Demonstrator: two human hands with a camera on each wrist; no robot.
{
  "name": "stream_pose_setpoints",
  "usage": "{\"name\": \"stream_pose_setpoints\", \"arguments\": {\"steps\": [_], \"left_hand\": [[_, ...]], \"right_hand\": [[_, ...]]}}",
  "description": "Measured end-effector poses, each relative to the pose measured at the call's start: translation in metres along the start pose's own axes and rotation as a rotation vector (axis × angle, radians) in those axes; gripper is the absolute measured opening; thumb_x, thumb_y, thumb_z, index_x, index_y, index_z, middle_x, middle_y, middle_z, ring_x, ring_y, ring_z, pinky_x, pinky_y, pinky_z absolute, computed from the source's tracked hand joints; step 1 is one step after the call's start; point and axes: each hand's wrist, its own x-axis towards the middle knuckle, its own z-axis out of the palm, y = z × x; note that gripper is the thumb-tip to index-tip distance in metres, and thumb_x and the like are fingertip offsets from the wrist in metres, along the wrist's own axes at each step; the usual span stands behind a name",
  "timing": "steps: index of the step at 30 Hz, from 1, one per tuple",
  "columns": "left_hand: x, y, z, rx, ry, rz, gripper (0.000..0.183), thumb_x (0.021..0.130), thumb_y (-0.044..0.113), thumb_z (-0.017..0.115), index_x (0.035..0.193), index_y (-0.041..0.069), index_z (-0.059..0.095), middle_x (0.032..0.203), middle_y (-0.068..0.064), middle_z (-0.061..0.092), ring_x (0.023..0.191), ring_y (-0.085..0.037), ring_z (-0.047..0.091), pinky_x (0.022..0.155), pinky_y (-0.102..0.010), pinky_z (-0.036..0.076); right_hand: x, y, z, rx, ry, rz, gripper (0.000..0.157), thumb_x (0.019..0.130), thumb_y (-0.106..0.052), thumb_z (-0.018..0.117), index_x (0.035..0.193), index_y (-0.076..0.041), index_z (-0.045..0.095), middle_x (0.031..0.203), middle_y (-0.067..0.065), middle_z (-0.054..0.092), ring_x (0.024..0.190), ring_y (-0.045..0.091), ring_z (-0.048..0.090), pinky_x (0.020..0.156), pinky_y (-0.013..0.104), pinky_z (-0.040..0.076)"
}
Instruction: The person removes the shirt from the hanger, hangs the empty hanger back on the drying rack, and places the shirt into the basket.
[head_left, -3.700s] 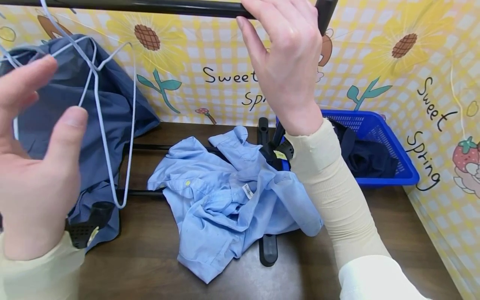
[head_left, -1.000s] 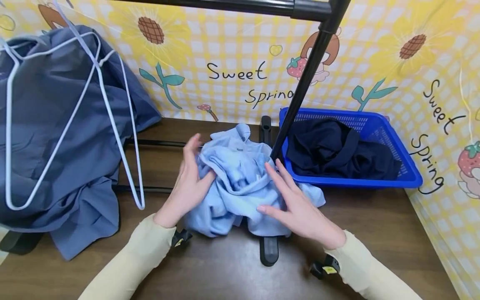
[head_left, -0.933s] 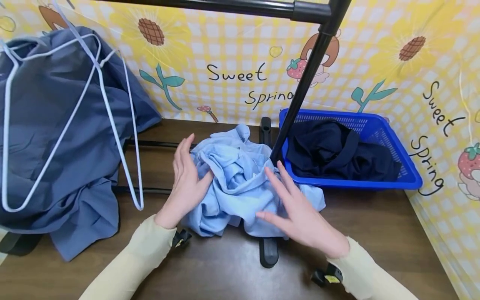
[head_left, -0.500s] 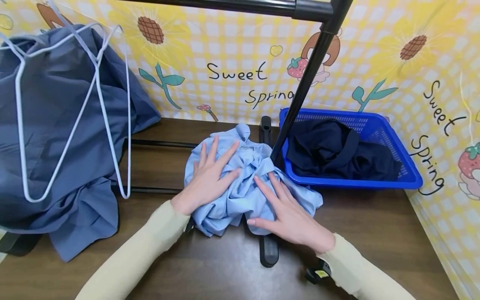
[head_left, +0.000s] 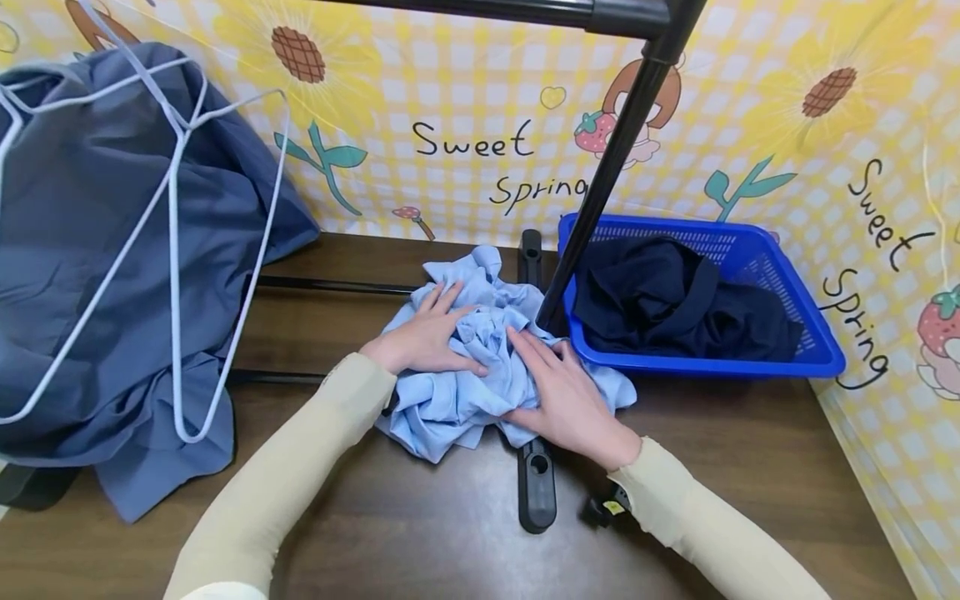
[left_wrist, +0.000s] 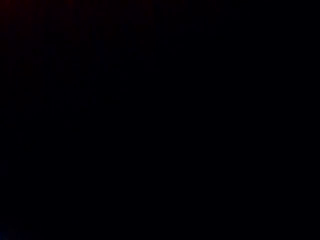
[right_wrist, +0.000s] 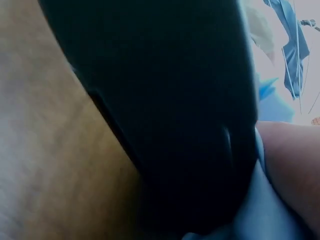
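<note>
A crumpled light blue shirt (head_left: pixel 442 408) lies bunched over the black foot bar (head_left: pixel 537 492) of the garment rack. My left hand (head_left: pixel 423 337) presses on the shirt's left side, fingers spread and fairly straight. On its right side rests my right hand (head_left: pixel 566 400), with extended fingers pointing up and left and the thumb apart. Folds of cloth bulge up between the two hands. In the right wrist view, a large dark bar (right_wrist: pixel 165 100) fills the middle, with pale blue cloth (right_wrist: pixel 265 210) beside part of the hand. The left wrist view is almost wholly black.
A blue basket (head_left: pixel 712 367) holding dark navy cloth (head_left: pixel 675 300) stands right of the rack's post (head_left: pixel 618 150). White wire hangers (head_left: pixel 176 283) hang at left before a draped grey-blue garment (head_left: pixel 90 208). Two thin black rails (head_left: pixel 330 285) cross low above the brown table (head_left: pixel 375 533).
My right hand has left the rack's top bar and my left hand has come away from the hangers; both are now on the shirt. They have drawn closer together, bunching it tighter. The hangers have swung.
</note>
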Motion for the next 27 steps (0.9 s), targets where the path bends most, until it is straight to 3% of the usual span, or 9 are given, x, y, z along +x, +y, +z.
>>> {"name": "stream_pose_setpoints", "arguments": {"steps": [4,8,10,14,19,23,27], "left_hand": [[-0.006,0.001,0.001,-0.017,0.036,0.054,0.089,0.087,0.040,0.081,0.154,-0.002,0.039,0.165,-0.022,0.014,0.147,-0.048,0.017,0.115,-0.061,0.023],[-0.007,0.001,0.006,-0.060,0.068,0.091,0.065,0.087,0.014,0.078,0.144,-0.001,0.050,0.146,-0.022,0.049,0.134,-0.042,0.045,0.110,-0.053,0.036],[-0.008,0.001,0.009,-0.075,0.079,0.105,0.058,0.087,0.003,0.073,0.141,-0.001,0.053,0.139,-0.021,0.057,0.128,-0.039,0.052,0.109,-0.050,0.039],[-0.015,0.004,0.015,-0.162,0.131,0.142,0.056,0.086,-0.011,0.062,0.141,-0.001,0.055,0.140,-0.019,0.058,0.128,-0.034,0.055,0.107,-0.048,0.042],[-0.033,0.016,0.012,-0.322,0.278,0.226,0.049,0.087,-0.015,0.056,0.131,0.005,0.064,0.129,-0.009,0.065,0.117,-0.022,0.061,0.103,-0.042,0.046],[-0.047,0.034,0.001,-0.452,0.353,0.332,0.042,0.089,-0.015,0.057,0.121,0.011,0.067,0.115,-0.001,0.067,0.102,-0.018,0.061,0.094,-0.039,0.049],[-0.055,0.056,-0.007,-0.546,0.407,0.478,0.037,0.090,-0.015,0.059,0.115,0.011,0.068,0.109,0.000,0.066,0.095,-0.019,0.059,0.088,-0.037,0.049]], "right_hand": [[0.006,0.001,-0.002,0.003,-0.003,-0.007,0.100,0.083,-0.046,0.084,0.161,-0.013,0.031,0.156,0.014,0.042,0.140,0.028,0.043,0.119,0.055,0.015],[0.007,0.003,0.000,0.014,0.008,-0.002,0.097,0.084,-0.043,0.084,0.160,-0.013,0.032,0.156,0.013,0.043,0.139,0.027,0.044,0.118,0.054,0.016],[0.007,0.004,0.001,0.033,0.017,0.004,0.096,0.085,-0.041,0.084,0.161,-0.014,0.032,0.156,0.013,0.042,0.138,0.026,0.045,0.118,0.053,0.017],[0.004,0.004,0.001,0.095,0.025,0.043,0.096,0.085,-0.034,0.083,0.162,-0.016,0.028,0.157,0.009,0.042,0.134,0.030,0.046,0.114,0.052,0.026],[-0.003,0.003,-0.002,0.181,0.073,0.100,0.102,0.084,-0.028,0.082,0.164,-0.021,0.019,0.152,0.010,0.048,0.126,0.037,0.049,0.103,0.053,0.042],[-0.006,0.000,-0.009,0.319,0.174,0.057,0.106,0.082,-0.013,0.080,0.165,-0.023,0.015,0.156,0.011,0.044,0.133,0.032,0.048,0.106,0.052,0.041],[-0.007,-0.006,-0.021,0.499,0.306,-0.010,0.105,0.080,0.009,0.073,0.164,-0.025,0.019,0.162,0.004,0.035,0.142,0.022,0.041,0.112,0.045,0.035]]}}
